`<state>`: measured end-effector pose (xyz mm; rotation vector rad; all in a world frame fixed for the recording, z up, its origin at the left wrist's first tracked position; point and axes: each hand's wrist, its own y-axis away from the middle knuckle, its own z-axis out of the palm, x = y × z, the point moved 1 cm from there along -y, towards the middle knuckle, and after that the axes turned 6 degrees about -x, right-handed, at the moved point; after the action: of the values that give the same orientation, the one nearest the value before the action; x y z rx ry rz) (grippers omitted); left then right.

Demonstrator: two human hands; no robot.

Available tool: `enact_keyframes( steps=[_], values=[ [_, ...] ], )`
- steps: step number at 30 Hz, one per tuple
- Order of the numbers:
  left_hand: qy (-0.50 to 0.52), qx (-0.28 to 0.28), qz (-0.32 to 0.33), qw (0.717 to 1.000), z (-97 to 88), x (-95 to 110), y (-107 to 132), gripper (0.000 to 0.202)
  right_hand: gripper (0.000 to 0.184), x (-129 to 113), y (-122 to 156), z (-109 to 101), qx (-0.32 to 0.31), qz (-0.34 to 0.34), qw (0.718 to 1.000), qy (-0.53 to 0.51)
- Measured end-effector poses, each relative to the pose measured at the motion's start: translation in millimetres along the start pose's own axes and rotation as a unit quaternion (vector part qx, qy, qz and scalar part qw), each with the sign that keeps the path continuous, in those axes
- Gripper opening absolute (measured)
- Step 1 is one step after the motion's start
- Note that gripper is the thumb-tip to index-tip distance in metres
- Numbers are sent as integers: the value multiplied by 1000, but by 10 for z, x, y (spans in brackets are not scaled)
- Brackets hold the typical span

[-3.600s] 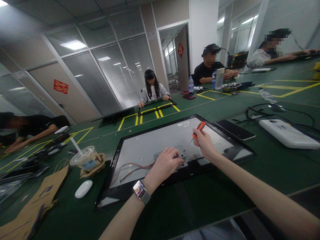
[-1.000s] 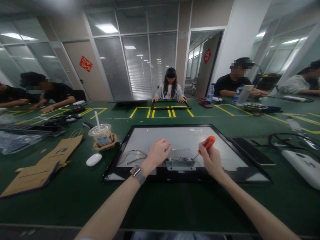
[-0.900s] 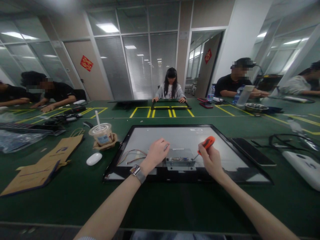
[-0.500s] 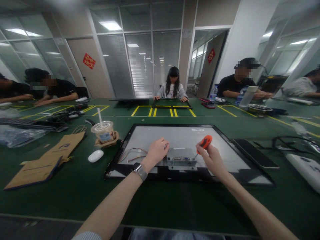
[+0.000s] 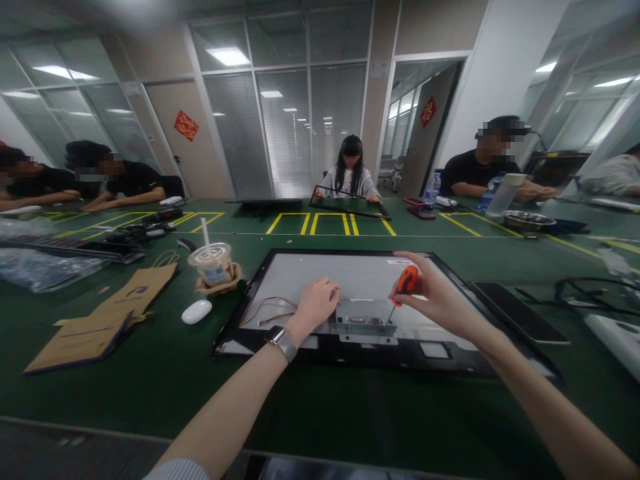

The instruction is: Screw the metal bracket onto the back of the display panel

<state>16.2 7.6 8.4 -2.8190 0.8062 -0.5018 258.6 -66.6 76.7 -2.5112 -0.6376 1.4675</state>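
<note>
A flat display panel (image 5: 290, 277) with a black frame lies back side up on the green table before me. On its near middle sits a metal bracket (image 5: 356, 311) with a row of connector ports facing me. My left hand (image 5: 317, 300) rests at the bracket's left side, fingers bent together against it; the fingertips are partly hidden. In my right hand (image 5: 433, 293) is a screwdriver (image 5: 409, 280) with an orange and black handle, tilted, its tip at the right end of the bracket's port side. Index finger and thumb are spread around the handle. Thin wires (image 5: 265, 308) lie left of my left hand.
Left of the panel are an iced drink cup (image 5: 213, 263), a white mouse (image 5: 197, 311) and brown paper bags (image 5: 125, 303). To its right lie a black phone (image 5: 520, 312) and a white device (image 5: 617, 347). Across the table a person (image 5: 349, 170) holds a black frame (image 5: 353, 200).
My right hand has loosened and turned around the screwdriver handle, its index finger now extended outward. My left hand stays at the bracket. The person opposite has tilted the black frame up.
</note>
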Motion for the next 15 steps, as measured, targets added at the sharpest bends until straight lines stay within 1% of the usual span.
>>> enact_keyframes(
  steps=[3,4,6,9,12,15],
  values=[
    [2,3,2,1000,5,3,-2,26,47,-85,-33,-50,-103,-4,994,-41],
    [3,3,4,1000,7,3,-3,26,40,-108,-42,-59,-129,-9,990,-52],
    [2,3,10,1000,10,5,-3,26,32,-155,-57,-80,-160,-17,986,-48],
    [-5,-1,12,1000,13,6,-5,27,30,-230,-83,-141,-155,-25,987,21],
    [-10,-6,9,1000,17,7,-7,28,35,-286,-114,-211,-110,-38,990,80],
    [-9,-6,11,1000,25,7,-6,28,42,-253,-141,-197,-80,-28,995,52]
  ],
)
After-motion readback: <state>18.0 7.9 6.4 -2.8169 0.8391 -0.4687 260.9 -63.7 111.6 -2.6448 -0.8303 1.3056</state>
